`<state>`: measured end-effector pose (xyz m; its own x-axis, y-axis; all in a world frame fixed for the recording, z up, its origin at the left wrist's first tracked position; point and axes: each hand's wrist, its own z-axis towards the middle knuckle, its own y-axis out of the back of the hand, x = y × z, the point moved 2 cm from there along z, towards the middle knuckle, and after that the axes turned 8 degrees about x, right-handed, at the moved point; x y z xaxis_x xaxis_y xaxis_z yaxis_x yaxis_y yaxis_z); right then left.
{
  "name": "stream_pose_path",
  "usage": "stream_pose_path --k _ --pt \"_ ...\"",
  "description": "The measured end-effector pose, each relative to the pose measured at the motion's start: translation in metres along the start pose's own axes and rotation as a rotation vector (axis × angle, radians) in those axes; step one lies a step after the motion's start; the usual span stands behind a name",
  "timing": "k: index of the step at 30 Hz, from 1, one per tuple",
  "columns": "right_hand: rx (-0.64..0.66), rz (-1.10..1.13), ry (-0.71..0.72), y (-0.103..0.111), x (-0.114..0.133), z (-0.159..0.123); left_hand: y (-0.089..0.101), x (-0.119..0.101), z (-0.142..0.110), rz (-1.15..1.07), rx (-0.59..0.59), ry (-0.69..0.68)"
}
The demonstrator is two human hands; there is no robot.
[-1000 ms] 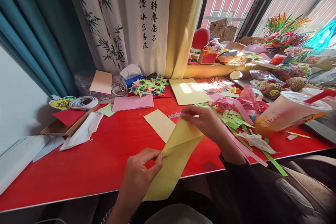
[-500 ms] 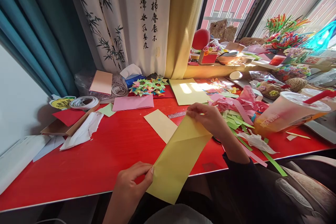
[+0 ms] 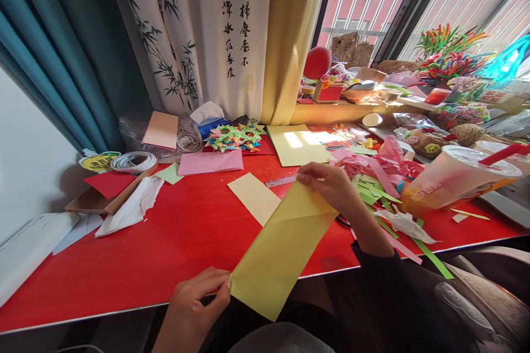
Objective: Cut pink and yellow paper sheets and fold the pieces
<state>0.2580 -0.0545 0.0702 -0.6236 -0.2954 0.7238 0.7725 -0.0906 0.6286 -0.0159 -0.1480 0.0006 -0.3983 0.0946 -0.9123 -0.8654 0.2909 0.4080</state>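
Observation:
A folded sheet of yellow paper (image 3: 285, 248) is stretched at a slant between my hands, over the front edge of the red table (image 3: 157, 242). My left hand (image 3: 199, 298) pinches its lower left corner between thumb and fingers. At the top corner, my right hand (image 3: 327, 185) pinches the same sheet. A faint crease runs across its upper part. Behind it, a paler yellow strip of paper (image 3: 254, 197) lies flat and is partly covered. A patterned ruler (image 3: 280, 181) shows just left of my right hand's fingers.
Green paper strips (image 3: 368, 193) and crumpled pink paper (image 3: 387, 162) lie right of my right hand, beside a lidded drink cup (image 3: 451, 182). Pink paper (image 3: 211, 162), a folded-paper ring (image 3: 234, 137) and a yellow stack (image 3: 298, 146) lie further back. A cardboard tray (image 3: 111, 204) is at left.
My left hand has slid down and left along the yellow paper's edge to its lower corner. My right hand has barely shifted, still pinching the top corner.

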Motion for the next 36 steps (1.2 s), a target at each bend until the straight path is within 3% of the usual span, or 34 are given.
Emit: stream_pose_path --k 11,16,19,21,23,26,28,30,33,34,36 --pt "0.061 -0.002 -0.025 -0.004 -0.002 0.0 0.002 0.01 -0.004 0.03 0.155 -0.053" --pt "0.037 0.037 -0.061 0.002 -0.014 0.004 0.007 0.024 -0.011 0.024 0.203 -0.024" --pt "0.101 0.091 -0.078 -0.002 -0.019 0.005 0.011 0.025 -0.01 -0.051 0.096 0.016" --pt "0.169 0.137 -0.065 -0.013 -0.016 0.004 0.01 0.018 -0.003 -0.07 -0.028 0.006" --pt "0.218 0.179 -0.041 -0.026 -0.008 0.004 0.004 0.006 0.008 -0.044 -0.065 0.003" --pt "0.258 0.218 0.011 -0.039 0.009 0.002 -0.012 -0.008 0.028 -0.019 0.12 0.077" --pt "0.207 0.202 0.036 -0.037 0.017 0.0 -0.019 -0.013 0.035 -0.084 0.2 0.155" --pt "0.07 0.167 0.04 -0.028 0.02 -0.007 -0.021 -0.013 0.037 -0.225 0.162 0.222" --pt "-0.116 0.288 0.006 -0.023 0.014 -0.027 -0.02 -0.01 0.036 -0.469 -0.006 0.29" --pt "-0.106 0.385 -0.013 -0.027 0.01 -0.036 -0.02 -0.008 0.035 -0.537 -0.049 0.305" --pt "0.065 0.569 -0.054 -0.044 0.005 -0.055 -0.021 -0.005 0.035 -0.643 -0.092 0.308"
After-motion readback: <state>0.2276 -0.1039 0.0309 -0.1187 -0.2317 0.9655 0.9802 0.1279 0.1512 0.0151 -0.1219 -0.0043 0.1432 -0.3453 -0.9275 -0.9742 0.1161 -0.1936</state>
